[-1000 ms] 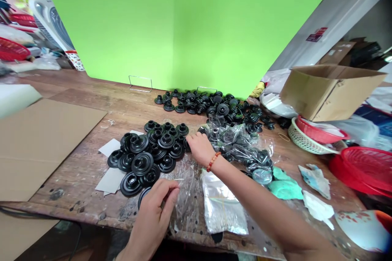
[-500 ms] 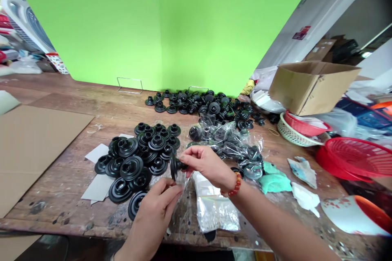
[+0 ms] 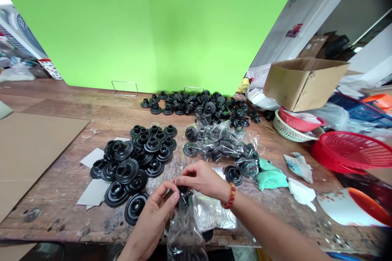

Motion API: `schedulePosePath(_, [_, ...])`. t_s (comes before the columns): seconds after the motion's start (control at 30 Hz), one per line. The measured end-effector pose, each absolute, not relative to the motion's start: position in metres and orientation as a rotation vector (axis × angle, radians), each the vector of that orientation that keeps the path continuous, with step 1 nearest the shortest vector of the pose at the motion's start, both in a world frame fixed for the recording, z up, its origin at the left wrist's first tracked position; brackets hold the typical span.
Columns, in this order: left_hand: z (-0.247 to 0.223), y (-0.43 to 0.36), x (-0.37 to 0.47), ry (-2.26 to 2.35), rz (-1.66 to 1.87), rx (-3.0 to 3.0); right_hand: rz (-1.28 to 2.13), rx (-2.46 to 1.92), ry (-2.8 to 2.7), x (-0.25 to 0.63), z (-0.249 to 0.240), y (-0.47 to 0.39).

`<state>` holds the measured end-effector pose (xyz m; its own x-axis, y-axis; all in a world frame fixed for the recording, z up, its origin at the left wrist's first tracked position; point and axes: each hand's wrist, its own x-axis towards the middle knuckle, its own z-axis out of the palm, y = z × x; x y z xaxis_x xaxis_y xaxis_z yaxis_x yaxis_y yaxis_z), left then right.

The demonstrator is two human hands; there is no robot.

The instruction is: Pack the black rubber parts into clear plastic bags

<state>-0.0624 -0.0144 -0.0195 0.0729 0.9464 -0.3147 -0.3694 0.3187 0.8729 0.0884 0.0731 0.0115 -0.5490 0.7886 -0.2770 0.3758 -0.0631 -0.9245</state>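
Note:
A clear plastic bag [image 3: 186, 234] hangs below my hands at the table's front edge. My left hand [image 3: 153, 214] is closed on its upper end, thumb and fingers pinched. At the bag's mouth, my right hand [image 3: 203, 181], wearing a red bead bracelet, has its fingers closed over a black stepped disc [image 3: 183, 189]; those fingers mostly hide the disc. Left of my hands lies a pile of similar black discs [image 3: 127, 170], hubs mostly up. Under my right wrist is a stack of flat clear bags [image 3: 214, 214]. Beyond it lie several bagged discs [image 3: 225, 147].
More black discs [image 3: 196, 102] lie along a green board [image 3: 153, 28]. Cardboard [image 3: 39, 151] and white cards [image 3: 93, 191] lie left. On the right are a teal cloth [image 3: 271, 177], crumpled tissues [image 3: 301, 191], red baskets [image 3: 352, 151], a carton [image 3: 306, 85] and a tipped white container [image 3: 339, 208].
The black disc, held upright in my right hand before, is now down at the bag's mouth. The bag has swung into view below my hands. The view has shifted slightly.

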Motion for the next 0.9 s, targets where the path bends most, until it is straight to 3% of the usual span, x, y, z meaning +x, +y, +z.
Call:
schedulePosePath(0.13, [-0.018, -0.013, -0.061, 0.934, 1.183, 0.419, 1.692, -1.251, -1.714, 0.095, 0.004, 0.067])
schedulePosePath(0.37, [-0.024, -0.013, -0.062, 0.881, 1.189, 0.281, 1.43, -1.073, -1.918, 0.105, -0.001, 0.047])
schedulePosePath(0.6, [-0.026, -0.017, -0.051, 0.961, 1.252, 0.251, 1.98, -0.986, -1.452, 0.103, -0.008, 0.048])
schedulePosePath(0.9, [-0.038, -0.014, -0.057, 1.123, 1.279, 0.424, 2.113, -0.961, -1.622, 0.111, -0.007, 0.049])
